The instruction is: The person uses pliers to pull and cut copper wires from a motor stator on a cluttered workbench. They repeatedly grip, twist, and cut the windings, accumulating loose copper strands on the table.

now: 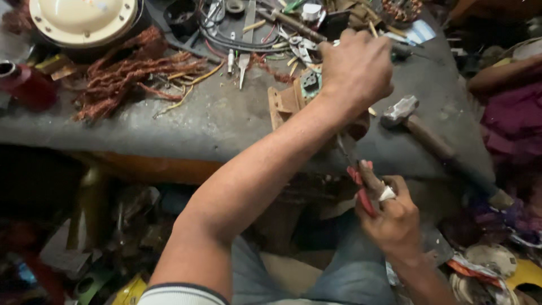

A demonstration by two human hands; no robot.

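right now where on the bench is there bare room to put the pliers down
Bare grey bench top runs along the front edge, between the copper wire tangle and the wooden block. A smaller patch lies beyond the hammer. The back, around the cables, is crowded.

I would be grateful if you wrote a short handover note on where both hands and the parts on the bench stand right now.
Left hand: reached across the grey workbench, closed over a small part by the wooden block; what it grips is hidden.
Right hand: holds red-handled pliers, tips pointing up towards the block.
Nearby: hammer to the right, copper wire bundle to the left, cream round cover at the back.
Done and left: cannot tell from this view.
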